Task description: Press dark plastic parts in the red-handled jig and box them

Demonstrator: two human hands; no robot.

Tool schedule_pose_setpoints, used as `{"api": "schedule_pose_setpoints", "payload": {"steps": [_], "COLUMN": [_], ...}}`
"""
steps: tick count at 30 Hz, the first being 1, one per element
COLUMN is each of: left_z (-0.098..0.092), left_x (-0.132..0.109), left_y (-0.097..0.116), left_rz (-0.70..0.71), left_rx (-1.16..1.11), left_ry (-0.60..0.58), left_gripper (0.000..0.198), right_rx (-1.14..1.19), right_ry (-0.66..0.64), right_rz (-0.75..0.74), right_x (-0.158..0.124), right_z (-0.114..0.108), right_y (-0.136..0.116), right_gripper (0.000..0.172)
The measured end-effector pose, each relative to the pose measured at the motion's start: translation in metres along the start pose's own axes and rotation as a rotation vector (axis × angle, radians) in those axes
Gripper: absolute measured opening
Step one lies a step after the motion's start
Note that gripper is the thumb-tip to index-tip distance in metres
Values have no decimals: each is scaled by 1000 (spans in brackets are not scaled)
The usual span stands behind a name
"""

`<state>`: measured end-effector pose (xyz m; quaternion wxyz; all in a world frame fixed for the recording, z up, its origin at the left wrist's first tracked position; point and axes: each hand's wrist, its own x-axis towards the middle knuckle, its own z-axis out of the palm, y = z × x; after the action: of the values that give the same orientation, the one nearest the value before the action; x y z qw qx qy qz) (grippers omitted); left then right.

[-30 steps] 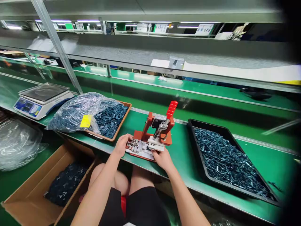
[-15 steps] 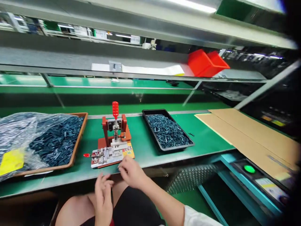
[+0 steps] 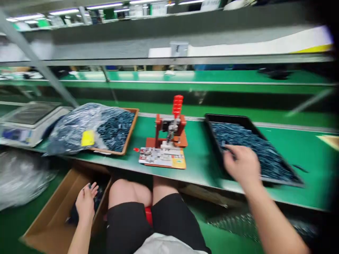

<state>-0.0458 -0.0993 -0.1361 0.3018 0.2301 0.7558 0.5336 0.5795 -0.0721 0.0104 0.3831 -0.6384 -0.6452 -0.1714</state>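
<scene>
My left hand (image 3: 86, 201) is held over the open cardboard box (image 3: 57, 211) beside my knee, its outer fingers apart. A small dark piece (image 3: 89, 185) shows at the thumb and forefinger. Inside the box lie more dark parts (image 3: 72, 213), partly hidden by the hand. My right hand (image 3: 243, 165) is at the near-left side of the black tray (image 3: 225, 118), which is full of dark blue strips (image 3: 238, 132). Its thumb and forefinger are pinched together around a dark strip, blurred and mostly covered. Between the hands, a toggle clamp fixture (image 3: 162, 157) with a raised red handle (image 3: 177, 105) stands untouched.
Left of the fixture is a brown tray (image 3: 129, 135) of dark strips, partly covered by a plastic bag (image 3: 79, 120) with a yellow label. A weighing scale (image 3: 31, 121) stands farther left. One loose strip (image 3: 300, 168) lies right of the black tray. A shelf (image 3: 127, 60) runs above the bench.
My hands have parted from in front of the fixture: the left went down left over the cardboard box, the right went right to the black tray. The view has turned left.
</scene>
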Motion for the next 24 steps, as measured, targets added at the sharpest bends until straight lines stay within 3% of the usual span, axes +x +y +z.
{"api": "schedule_pose_setpoints", "payload": {"steps": [3,6,10,13,16,19,21,24], "left_z": [-41,-35,31,92,139,172,185,187], "left_x": [34,21,-24,-25,5,38,52,58], "left_y": [1,21,92,152,190,199,196,191], "left_rz": [31,327,895,1093,1103,1045,1036,989], "left_rx": [447,615,525,526,654,842,835,808], "left_ry": [207,152,-83,-232,-310,-311,-328,-312], "left_gripper": [44,44,31,30,36,45,48,51], "right_rx": [-44,-18,-41,-83,-107,-58,-2,80], "right_ry": [-21,-49,-84,-80,-97,-116,-97,-66], "right_rz": [48,122,204,171,133,139,147,144], "right_x": [13,5,-5,-7,-5,-2,0,-1], "right_z": [8,11,12,16,14,7,4,2], "right_y": [52,63,59,64,63,56,53,48], "right_gripper": [30,33,36,38,35,27,23,19]}}
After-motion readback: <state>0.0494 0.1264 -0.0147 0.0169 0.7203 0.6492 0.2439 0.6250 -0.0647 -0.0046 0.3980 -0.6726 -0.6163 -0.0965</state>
